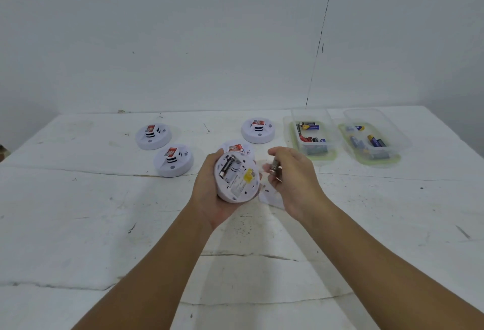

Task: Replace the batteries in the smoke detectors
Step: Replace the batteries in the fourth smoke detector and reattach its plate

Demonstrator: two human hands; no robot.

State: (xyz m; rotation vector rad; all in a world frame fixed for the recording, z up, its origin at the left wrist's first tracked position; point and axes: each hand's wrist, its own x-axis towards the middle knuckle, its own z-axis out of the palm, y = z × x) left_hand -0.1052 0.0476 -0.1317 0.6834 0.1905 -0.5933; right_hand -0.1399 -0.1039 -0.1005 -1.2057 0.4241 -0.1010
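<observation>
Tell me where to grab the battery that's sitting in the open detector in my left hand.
Pinch the battery near its upper end, coming from above with the right hand. It lies lengthwise in its slot in the detector, so only its top and the end gaps are reachable; the neighbouring slot looks empty, giving finger room.

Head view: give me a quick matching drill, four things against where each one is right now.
Things:
1. open smoke detector
2. loose battery
3. left clear tub
4. cover plate

Places:
A. flat on the table under the right hand
B. far right of the table, batteries inside
C. held in the left hand
D. pinched in the right hand

Pairs: 1-C, 2-D, 3-B, 4-A
</observation>
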